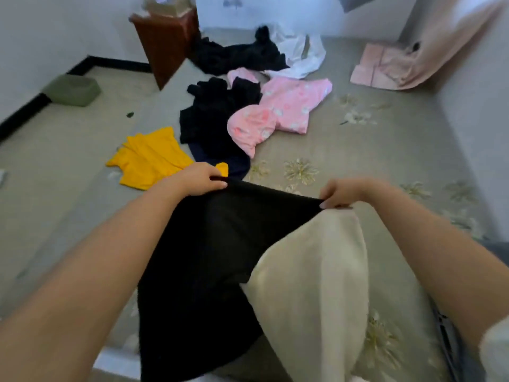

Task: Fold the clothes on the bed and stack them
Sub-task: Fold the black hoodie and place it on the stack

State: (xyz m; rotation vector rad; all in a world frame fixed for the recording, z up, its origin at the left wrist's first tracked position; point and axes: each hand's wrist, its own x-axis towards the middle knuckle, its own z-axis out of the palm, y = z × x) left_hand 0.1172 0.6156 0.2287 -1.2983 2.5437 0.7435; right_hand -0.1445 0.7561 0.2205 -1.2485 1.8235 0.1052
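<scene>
Left hand (205,176) and right hand (340,194) each pinched a top corner of the black garment (209,257), stretched taut above the bed's (385,150) near edge, probably to square it for folding.

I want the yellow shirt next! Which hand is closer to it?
Left. The left hand pinches the black garment right beside the yellow shirt; the right hand grips the garment's other corner, farther away.
</scene>
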